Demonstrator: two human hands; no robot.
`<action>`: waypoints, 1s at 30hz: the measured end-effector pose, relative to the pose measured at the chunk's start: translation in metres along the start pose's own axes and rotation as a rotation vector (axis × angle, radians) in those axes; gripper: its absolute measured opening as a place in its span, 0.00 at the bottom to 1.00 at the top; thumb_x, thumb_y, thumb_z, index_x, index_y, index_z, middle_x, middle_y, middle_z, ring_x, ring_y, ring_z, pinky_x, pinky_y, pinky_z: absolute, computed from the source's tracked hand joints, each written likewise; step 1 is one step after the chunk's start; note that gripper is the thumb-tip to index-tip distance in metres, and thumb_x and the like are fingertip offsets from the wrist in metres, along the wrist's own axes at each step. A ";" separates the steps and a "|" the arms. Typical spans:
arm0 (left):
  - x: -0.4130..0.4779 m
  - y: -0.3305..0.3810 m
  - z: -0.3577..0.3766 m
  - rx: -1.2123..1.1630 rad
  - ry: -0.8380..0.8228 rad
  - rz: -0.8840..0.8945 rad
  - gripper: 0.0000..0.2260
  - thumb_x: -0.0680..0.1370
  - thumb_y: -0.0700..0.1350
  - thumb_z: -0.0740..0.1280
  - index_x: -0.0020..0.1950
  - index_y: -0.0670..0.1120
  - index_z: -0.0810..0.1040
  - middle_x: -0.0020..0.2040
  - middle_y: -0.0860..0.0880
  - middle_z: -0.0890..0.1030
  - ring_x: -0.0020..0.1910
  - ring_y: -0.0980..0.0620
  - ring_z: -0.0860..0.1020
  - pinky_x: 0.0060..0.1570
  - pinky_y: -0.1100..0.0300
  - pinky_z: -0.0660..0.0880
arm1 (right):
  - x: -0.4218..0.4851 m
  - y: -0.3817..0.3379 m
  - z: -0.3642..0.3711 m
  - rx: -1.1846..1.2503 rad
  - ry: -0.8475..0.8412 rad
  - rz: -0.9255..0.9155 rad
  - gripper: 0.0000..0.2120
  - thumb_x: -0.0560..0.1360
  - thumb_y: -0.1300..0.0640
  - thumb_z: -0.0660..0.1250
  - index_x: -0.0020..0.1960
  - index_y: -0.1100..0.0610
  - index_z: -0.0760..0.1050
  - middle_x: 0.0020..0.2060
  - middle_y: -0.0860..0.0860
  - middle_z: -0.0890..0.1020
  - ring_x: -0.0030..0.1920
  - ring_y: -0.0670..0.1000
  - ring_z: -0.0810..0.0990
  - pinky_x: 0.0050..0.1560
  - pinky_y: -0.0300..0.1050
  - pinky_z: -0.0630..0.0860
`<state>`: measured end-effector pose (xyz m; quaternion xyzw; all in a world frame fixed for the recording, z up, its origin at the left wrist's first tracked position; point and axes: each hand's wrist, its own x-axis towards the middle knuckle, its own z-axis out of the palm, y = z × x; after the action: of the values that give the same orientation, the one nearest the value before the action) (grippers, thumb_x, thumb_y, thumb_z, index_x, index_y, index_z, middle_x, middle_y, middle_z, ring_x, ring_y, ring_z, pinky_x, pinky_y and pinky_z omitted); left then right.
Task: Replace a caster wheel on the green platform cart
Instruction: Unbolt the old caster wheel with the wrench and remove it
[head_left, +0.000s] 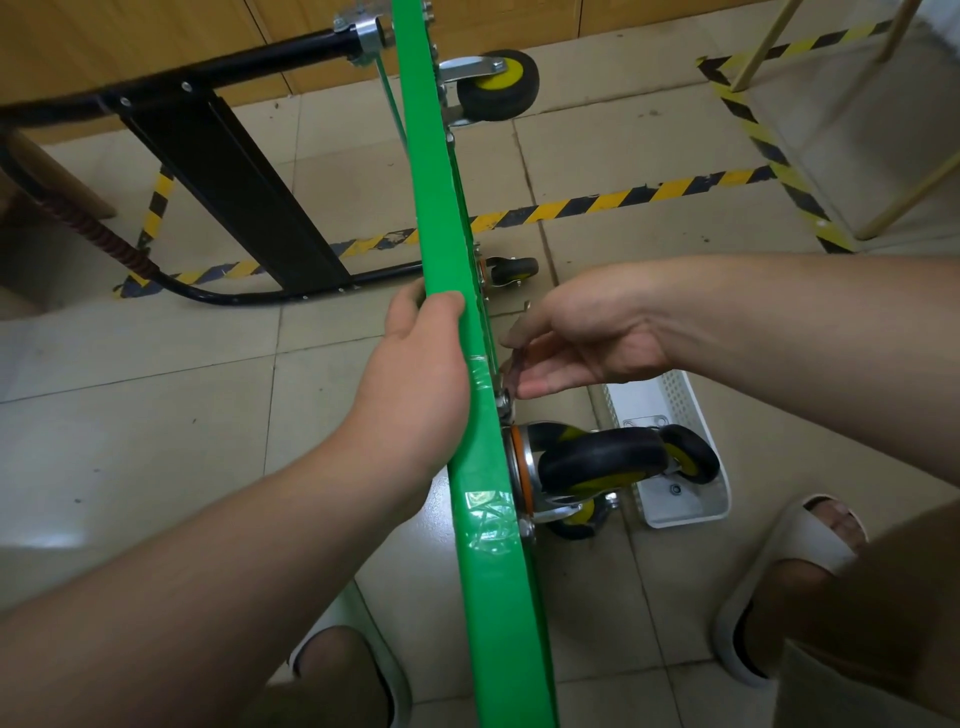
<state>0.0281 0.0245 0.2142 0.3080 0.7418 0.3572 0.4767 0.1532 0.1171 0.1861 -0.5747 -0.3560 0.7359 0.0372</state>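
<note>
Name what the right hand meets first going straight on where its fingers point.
Likely the green cart deck, near the mounting nut; the right hand, pinching a metal tool, is nearly there. Depth unclear.

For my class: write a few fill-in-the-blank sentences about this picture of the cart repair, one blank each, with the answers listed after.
1. The left hand grips the edge of the ____ cart.
2. A small metal tool is pinched by the ____ hand.
3. The cart's wheels have black tyres and ____ hubs.
4. On the floor, a loose wheel lies in a white ____.

Missing words: green; right; yellow; basket.
</note>
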 end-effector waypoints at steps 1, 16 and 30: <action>0.000 0.000 0.000 -0.003 0.000 -0.005 0.14 0.82 0.56 0.56 0.66 0.59 0.74 0.50 0.46 0.81 0.48 0.43 0.81 0.53 0.45 0.79 | 0.000 -0.001 -0.001 -0.011 0.001 0.007 0.08 0.81 0.64 0.63 0.60 0.66 0.74 0.41 0.63 0.86 0.37 0.55 0.87 0.39 0.46 0.85; -0.001 0.002 0.000 0.027 0.032 0.001 0.14 0.82 0.56 0.56 0.67 0.62 0.71 0.48 0.48 0.80 0.47 0.45 0.80 0.55 0.45 0.78 | 0.001 0.000 0.003 -0.012 0.028 -0.017 0.07 0.82 0.64 0.62 0.58 0.67 0.72 0.37 0.62 0.85 0.35 0.54 0.86 0.39 0.45 0.85; -0.002 0.004 -0.002 0.056 0.021 0.041 0.15 0.84 0.53 0.54 0.69 0.61 0.70 0.45 0.52 0.77 0.43 0.51 0.78 0.39 0.58 0.72 | -0.024 -0.003 0.008 -0.240 0.144 -0.533 0.14 0.80 0.60 0.69 0.63 0.64 0.73 0.54 0.61 0.84 0.46 0.56 0.88 0.49 0.52 0.85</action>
<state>0.0278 0.0253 0.2190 0.3324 0.7501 0.3493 0.4527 0.1537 0.1045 0.2076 -0.5119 -0.5752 0.6103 0.1860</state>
